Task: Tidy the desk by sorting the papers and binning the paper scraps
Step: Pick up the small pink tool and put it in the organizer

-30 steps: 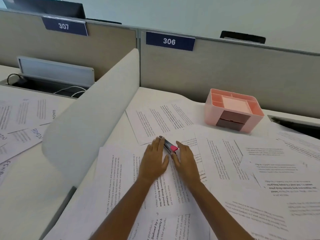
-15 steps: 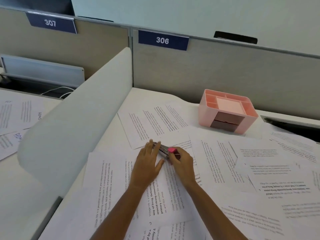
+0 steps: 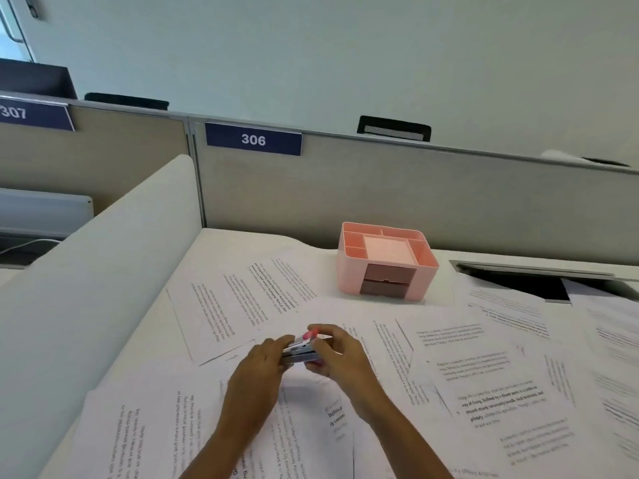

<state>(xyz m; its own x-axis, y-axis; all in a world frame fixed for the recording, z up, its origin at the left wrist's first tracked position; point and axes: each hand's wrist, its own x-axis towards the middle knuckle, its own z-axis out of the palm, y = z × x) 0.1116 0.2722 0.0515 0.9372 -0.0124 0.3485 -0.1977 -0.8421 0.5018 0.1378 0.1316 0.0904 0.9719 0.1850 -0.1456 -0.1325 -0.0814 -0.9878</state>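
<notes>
Printed papers [image 3: 484, 385] lie scattered and overlapping across the white desk [image 3: 221, 247]. Both my hands hold a small grey and pink stapler [image 3: 301, 348] just above the sheets near the desk's middle. My left hand [image 3: 262, 363] grips its left end with curled fingers. My right hand [image 3: 337, 352] pinches its right end, thumb and fingers wrapped over the pink tip. One sheet [image 3: 238, 305] with rotated text lies just beyond the hands. No paper scraps or bin are visible.
A pink desk organizer [image 3: 383, 261] stands at the back, right of centre. A white curved divider [image 3: 86, 288] bounds the desk on the left, a beige partition [image 3: 380, 188] labelled 306 at the back. A dark cable slot [image 3: 518, 281] opens at the back right.
The stapler lay on the papers between my flat hands; now both hands have closed on it and lifted it slightly. The camera has tilted up.
</notes>
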